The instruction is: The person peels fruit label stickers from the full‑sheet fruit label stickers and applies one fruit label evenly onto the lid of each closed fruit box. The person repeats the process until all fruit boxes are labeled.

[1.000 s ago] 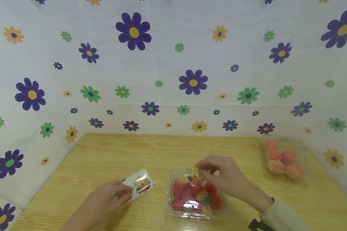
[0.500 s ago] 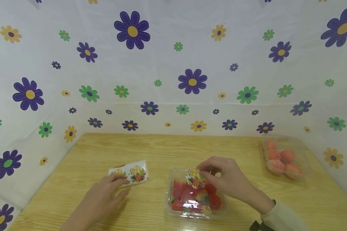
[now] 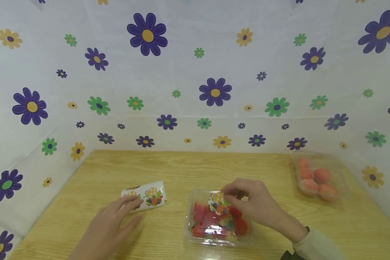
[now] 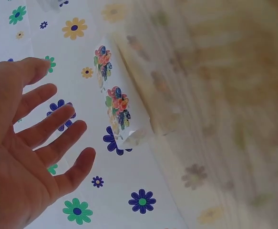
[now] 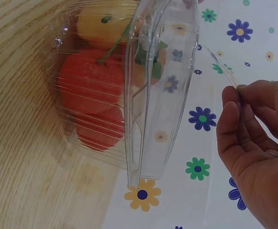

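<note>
My right hand (image 3: 251,196) pinches a fruit-print sticker (image 3: 218,204) by its edge between thumb and forefinger. It hangs above the lid of a clear plastic clamshell box (image 3: 190,231) with red strawberry-like fruit inside. From the right wrist view, the sticker (image 5: 222,67) appears edge-on, apart from the lid. My left hand (image 3: 108,224) has its fingers spread and holds nothing. Just beyond its fingertips a white sticker sheet (image 3: 159,187) with colourful fruit prints lies on the table. In the left wrist view a gap shows between the fingers and the sheet (image 4: 129,109).
A second clear plastic box (image 3: 338,173) holding several peach-coloured fruits stands at the back right of the wooden table (image 3: 195,166). A white flower-print cloth (image 3: 182,68) hangs behind and at both sides.
My left hand has put the sticker sheet down flat, further back on the table, and drawn its fingers off it. The right hand has lowered slightly with the sticker.
</note>
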Demonstrator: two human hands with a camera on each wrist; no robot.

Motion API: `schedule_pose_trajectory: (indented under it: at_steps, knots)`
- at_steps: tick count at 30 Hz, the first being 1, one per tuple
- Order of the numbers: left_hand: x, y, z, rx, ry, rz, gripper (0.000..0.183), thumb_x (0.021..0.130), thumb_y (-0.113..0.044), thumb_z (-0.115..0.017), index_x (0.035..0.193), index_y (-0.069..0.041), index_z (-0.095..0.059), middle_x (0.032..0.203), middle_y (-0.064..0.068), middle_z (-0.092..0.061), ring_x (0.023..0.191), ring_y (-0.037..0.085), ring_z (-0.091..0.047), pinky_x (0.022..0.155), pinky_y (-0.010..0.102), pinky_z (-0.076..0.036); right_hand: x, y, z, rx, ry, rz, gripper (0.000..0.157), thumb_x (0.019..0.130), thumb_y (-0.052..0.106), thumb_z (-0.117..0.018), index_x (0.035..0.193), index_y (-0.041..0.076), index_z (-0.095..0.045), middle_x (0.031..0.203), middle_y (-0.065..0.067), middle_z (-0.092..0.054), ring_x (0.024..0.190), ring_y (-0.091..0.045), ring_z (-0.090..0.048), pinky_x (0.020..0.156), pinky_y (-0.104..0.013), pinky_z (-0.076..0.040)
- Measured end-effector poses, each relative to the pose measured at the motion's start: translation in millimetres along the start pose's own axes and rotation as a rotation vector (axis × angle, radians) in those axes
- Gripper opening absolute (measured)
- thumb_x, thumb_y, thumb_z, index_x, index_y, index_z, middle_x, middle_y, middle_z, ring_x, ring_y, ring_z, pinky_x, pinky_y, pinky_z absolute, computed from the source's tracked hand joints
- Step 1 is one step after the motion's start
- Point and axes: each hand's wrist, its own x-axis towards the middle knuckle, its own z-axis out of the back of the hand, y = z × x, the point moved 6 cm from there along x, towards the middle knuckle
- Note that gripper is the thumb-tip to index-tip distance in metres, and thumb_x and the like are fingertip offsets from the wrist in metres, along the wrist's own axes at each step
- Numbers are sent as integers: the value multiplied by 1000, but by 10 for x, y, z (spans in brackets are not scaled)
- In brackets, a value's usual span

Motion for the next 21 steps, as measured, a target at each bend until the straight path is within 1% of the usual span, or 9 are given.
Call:
schedule_pose_trajectory:
  at_steps: [4,5,8,10,12,13,15,18,21]
  knots:
    - [-97,23,-8,24,41,45,56,83,-30,-84,135,-19,-67,133,7,-69,113,32,-70,82,60,-57,-8,-7,-6,0,1,5,16,89,0,-75,99,12,-77,90,4,-77,75,1,-66,66,-22,-60]
    - [-118,22,-10,25,42,43,59,82,-32,-85,137,-19,-66,134,7,-69,113,32,-70,80,59,-57,-9,-9,-8,0,4,4,16,89,0,-75,99,12,-77,90,3,-77,75,1,-66,66,-22,-60]
    - [-165,-8,-18,21,29,2,63,80,-34,-87,137,-20,-65,134,5,-69,107,30,-72,75,52,-60,-3,-3,-18,-2,15,1,16,89,0,-75,100,12,-78,91,2,-77,76,1,-66,67,-22,-60]
    - [-184,-49,-22,22,-2,-50,64,77,-34,-88,135,-19,-66,133,4,-70,100,27,-75,72,47,-61,0,0,-28,2,29,-11,17,89,0,-74,100,12,-77,92,1,-78,77,0,-67,67,-22,-60]
    - [-201,-78,-36,22,-12,-68,60,77,-35,-88,132,-21,-68,131,3,-71,96,25,-75,71,44,-61,-2,-12,-42,23,46,-53,16,90,1,-73,102,12,-77,93,0,-78,78,-2,-69,69,-23,-61]
    - [-210,-85,-45,22,-4,-58,58,78,-36,-88,131,-22,-68,131,2,-71,96,24,-75,71,44,-60,-5,-28,-51,44,57,-90,15,91,3,-73,103,12,-77,95,0,-78,79,-3,-70,69,-23,-61]
    - [-220,-88,-56,17,16,-29,56,79,-37,-87,130,-22,-69,130,1,-71,98,24,-74,73,47,-59,-24,-66,-69,102,81,-174,13,94,7,-72,105,10,-77,97,-3,-78,81,-5,-71,70,-23,-61]
    - [-228,-77,-63,9,73,36,52,83,-39,-84,131,-24,-69,132,-1,-69,104,26,-73,76,50,-58,-62,-136,-101,193,102,-295,14,96,11,-71,108,9,-76,102,-7,-78,84,-9,-72,73,-23,-61]
    - [-231,-72,-58,5,106,69,50,85,-41,-82,130,-25,-69,133,-2,-69,106,26,-73,77,51,-58,-91,-188,-129,230,110,-340,15,96,13,-70,109,7,-76,106,-10,-77,89,-12,-72,78,-22,-60]
